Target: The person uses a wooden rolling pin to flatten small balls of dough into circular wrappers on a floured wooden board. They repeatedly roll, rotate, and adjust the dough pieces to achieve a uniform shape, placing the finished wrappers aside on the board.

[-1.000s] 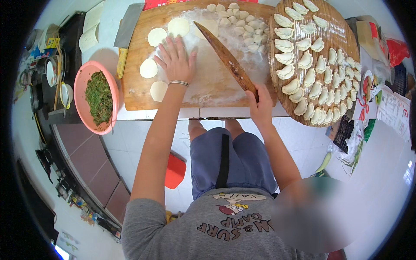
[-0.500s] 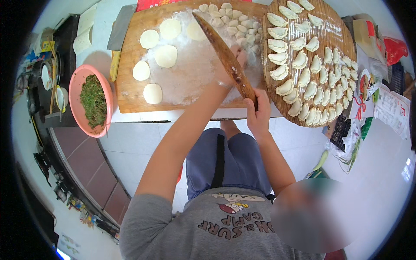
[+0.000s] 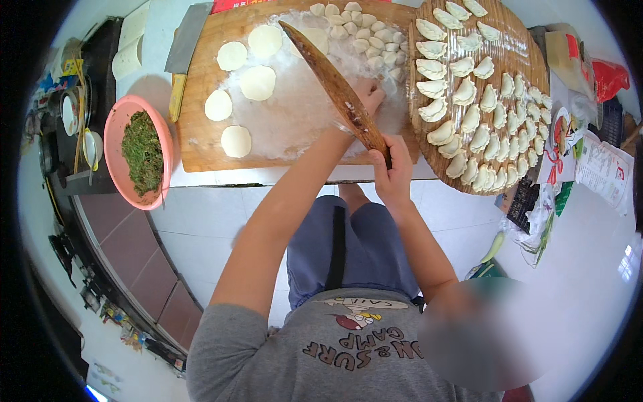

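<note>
Across the grey shirt (image 3: pixel 295 376), dark lettering (image 3: pixel 333 356); right grip (image 3: pixel 394 169) round wooden rolling pin (image 3: pixel 335 84), left grip (image 3: pixel 367 94) unclear.

A chopping board (image 3: pixel 201 144) of smooth, grained wood is seen, its middle dulled by a matt, powdery film of flour (image 3: pixel 295 127). Across the board in view, a rolling pin (image 3: pixel 325 74) is made of darker wood, mottled and scuffed. Matt, smooth dough discs (image 3: pixel 258 83) and floury dough lumps (image 3: pixel 384 36) are spread on the board. At its left edge, a cleaver (image 3: pixel 189 41) is formed of dull metal; farther left, a smooth plastic bowl (image 3: pixel 112 154) is filled with coarse, moist-looking filling (image 3: pixel 142 154). To the board's right, a wooden tray (image 3: pixel 519 50) is streaked with glossy reflections around satiny dumplings (image 3: pixel 463 66). On its near side, matt cloth is shown in a T-shirt (image 3: pixel 268 365) and shorts (image 3: pixel 388 241).
</note>
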Demonstrator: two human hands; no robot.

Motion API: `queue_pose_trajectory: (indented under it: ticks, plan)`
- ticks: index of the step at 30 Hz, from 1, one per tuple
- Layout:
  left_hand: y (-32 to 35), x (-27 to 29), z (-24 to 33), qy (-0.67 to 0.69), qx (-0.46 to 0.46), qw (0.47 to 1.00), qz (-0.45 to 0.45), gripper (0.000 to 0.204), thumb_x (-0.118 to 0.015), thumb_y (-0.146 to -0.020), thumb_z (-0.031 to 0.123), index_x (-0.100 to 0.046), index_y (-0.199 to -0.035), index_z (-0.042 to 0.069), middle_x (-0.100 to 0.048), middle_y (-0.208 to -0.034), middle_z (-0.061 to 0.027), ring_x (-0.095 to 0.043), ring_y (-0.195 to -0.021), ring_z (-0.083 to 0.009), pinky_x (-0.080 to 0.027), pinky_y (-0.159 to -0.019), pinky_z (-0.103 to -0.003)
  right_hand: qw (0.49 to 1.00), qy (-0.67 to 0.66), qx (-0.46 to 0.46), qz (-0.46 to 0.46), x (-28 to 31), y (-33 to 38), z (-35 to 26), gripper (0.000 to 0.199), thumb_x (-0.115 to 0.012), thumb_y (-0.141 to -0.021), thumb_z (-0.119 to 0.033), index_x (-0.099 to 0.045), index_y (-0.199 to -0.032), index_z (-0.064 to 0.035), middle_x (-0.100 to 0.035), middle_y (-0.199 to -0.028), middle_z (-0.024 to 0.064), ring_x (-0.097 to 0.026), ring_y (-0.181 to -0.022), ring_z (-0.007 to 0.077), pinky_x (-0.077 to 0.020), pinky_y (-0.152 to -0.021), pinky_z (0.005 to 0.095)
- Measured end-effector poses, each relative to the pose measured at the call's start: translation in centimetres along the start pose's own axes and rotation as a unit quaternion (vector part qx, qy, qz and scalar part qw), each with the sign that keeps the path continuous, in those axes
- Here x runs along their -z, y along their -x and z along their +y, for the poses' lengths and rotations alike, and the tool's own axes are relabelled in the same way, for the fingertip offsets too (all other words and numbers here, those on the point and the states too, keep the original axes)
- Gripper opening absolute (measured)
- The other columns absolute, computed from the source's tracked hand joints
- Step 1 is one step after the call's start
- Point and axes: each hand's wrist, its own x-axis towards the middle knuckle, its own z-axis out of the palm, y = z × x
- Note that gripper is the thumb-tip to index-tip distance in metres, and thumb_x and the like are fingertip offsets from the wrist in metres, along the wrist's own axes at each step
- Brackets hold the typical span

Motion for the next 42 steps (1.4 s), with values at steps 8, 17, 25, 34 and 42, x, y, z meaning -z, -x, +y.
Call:
queue_pose_trajectory:
  ticks: [8, 17, 25, 34, 42]
  plan:
    - [7.8, 7.1, 0.2, -0.035, 0.068, 0.995, 0.066, 0.039, -0.067, -0.073, 0.005, -0.059, -0.111, 0.008, -0.056, -0.095, -0.0133, -0.055, -0.088, -0.0339, -0.046, -0.078, -0.043, 1.000, 0.028, -0.013, 0.000, 0.3, 0.2, 1.4, 0.027, -0.061, -0.091, -0.016, -0.058, -0.111, 0.0015, -0.057, -0.094, 0.0170, -0.056, -0.084, 0.0320, -0.0450, -0.076, 0.0368]
    - [7.6, 5.2, 0.0, -0.074, 0.142, 0.987, 0.031, 0.038, -0.072, -0.073, 0.012, -0.058, -0.107, 0.006, -0.056, -0.102, -0.0123, -0.054, -0.097, -0.0335, -0.045, -0.084, -0.044, 0.999, 0.044, 0.004, 0.002, -0.1, -0.7, 1.3, 0.025, -0.059, -0.092, -0.016, -0.058, -0.110, 0.0022, -0.056, -0.091, 0.0173, -0.055, -0.082, 0.0321, -0.0444, -0.074, 0.0375]
    - [3.0, 2.2, 1.2, -0.314, 0.190, 0.922, 0.125, 0.056, -0.059, -0.086, 0.042, -0.051, -0.129, 0.006, -0.046, -0.133, -0.0161, -0.039, -0.126, -0.0390, -0.029, -0.108, -0.049, 0.998, 0.053, 0.016, 0.013, -0.5, -0.8, 1.1, 0.019, -0.058, -0.092, -0.014, -0.058, -0.104, 0.0004, -0.055, -0.089, 0.0126, -0.054, -0.079, 0.0250, -0.0437, -0.074, 0.0324]
    - [6.2, 5.9, -2.7, 0.311, 0.256, 0.898, 0.179, 0.060, -0.038, -0.097, 0.045, -0.042, -0.140, 0.003, -0.042, -0.142, -0.0169, -0.034, -0.134, -0.0289, -0.023, -0.112, -0.043, 0.991, 0.120, 0.065, 0.001, 0.2, -1.9, 3.5, 0.026, -0.063, -0.089, -0.017, -0.058, -0.109, -0.0007, -0.057, -0.091, 0.0175, -0.056, -0.083, 0.0354, -0.0461, -0.072, 0.0388]
    - [6.8, 10.7, 2.6, 0.758, 0.337, 0.518, 0.210, 0.083, -0.018, -0.092, 0.070, -0.031, -0.149, 0.011, -0.038, -0.147, -0.0100, -0.033, -0.133, -0.0217, -0.026, -0.108, -0.036, 0.990, -0.001, -0.102, -0.097, -1.7, -1.9, 3.3, 0.030, -0.071, -0.085, -0.014, -0.061, -0.109, -0.0006, -0.062, -0.094, 0.0080, -0.059, -0.080, 0.0194, -0.0474, -0.070, 0.0316]
